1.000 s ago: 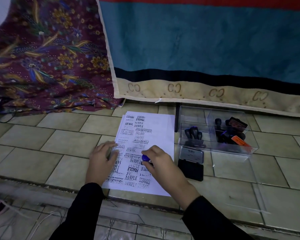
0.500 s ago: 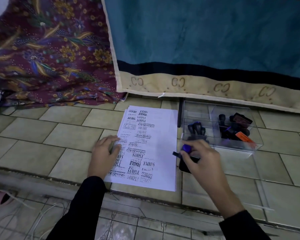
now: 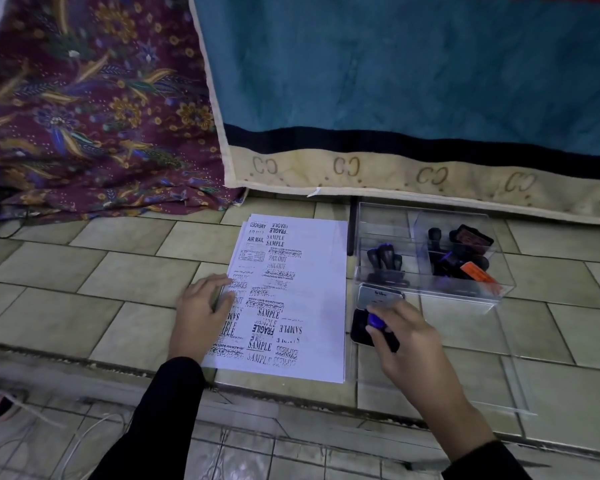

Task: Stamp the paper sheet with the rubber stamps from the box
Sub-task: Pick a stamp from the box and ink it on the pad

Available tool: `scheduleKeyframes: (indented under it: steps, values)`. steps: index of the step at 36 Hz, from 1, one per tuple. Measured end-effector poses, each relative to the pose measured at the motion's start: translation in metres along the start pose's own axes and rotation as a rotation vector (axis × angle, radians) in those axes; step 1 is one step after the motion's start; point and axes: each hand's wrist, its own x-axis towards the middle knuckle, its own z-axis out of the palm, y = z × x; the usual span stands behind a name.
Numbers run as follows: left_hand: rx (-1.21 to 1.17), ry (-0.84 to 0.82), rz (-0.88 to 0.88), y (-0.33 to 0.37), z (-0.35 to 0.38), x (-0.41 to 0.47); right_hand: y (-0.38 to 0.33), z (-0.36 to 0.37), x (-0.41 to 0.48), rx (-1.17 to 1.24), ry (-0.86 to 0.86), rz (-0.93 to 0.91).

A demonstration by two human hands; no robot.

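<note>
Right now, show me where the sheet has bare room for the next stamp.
The paper sheet is bare in a strip down its right edge, beside the box and ink pad. The left and middle columns are crowded with prints, and the left hand rests on the left edge.

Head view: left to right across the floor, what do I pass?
Left hand, paper sheet, blue-topped stamp gripped by the right hand, orange-labelled stamp in the clear box.

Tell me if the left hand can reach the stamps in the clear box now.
Probably not easily: the left hand rests on the paper sheet, and the right hand, holding a stamp at the ink pad, sits between.
</note>
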Motion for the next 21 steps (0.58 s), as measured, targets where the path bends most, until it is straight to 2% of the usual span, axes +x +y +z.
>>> scheduleKeyframes:
  steps: [9, 14, 21]
  values:
    - [0.019, -0.014, -0.016, -0.002, 0.0, 0.0, -0.009, 0.003, -0.009, -0.09, -0.009, -0.006]
    - [0.025, -0.015, -0.015, 0.0, 0.0, 0.0, -0.007, 0.005, 0.002, -0.068, 0.012, 0.047]
    - [0.023, -0.001, -0.003, 0.0, 0.001, 0.0, -0.002, -0.008, 0.019, 0.005, -0.059, 0.157]
